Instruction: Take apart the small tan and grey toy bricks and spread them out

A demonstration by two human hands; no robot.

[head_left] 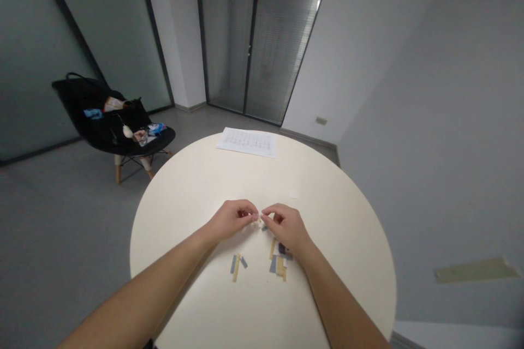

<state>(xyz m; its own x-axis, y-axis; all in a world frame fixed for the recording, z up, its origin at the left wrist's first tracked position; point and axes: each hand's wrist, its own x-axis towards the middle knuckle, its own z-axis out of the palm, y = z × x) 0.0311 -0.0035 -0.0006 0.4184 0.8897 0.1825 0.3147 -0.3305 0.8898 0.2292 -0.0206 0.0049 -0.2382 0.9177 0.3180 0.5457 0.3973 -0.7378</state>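
We bring both hands together over the round white tabletop [184,191]. The fingers of our left hand [231,221] pinch one side of a small pale thing [257,223], thumb and first finger close together. The fingers of our right hand [289,226] pinch at its other side. It is too small for us to tell its shape.

We use that small pale thing to say where the rest is. Just to its right lies a bit of gray strip [265,228]. Nearer to us and a little left of it are two gray strips [233,264] and a long yellow strip [236,269]. Nearer to us and to its right, by our right wrist, is a little heap of yellow, gray and white pieces [280,266] with a dark block [282,248]. Farther away and to its right is a white square [293,194]. Much farther away, near the far edge, lie printed papers [248,142]. Well off to its left, past the tabletop, a black chair [90,120] holds a jumble of things.
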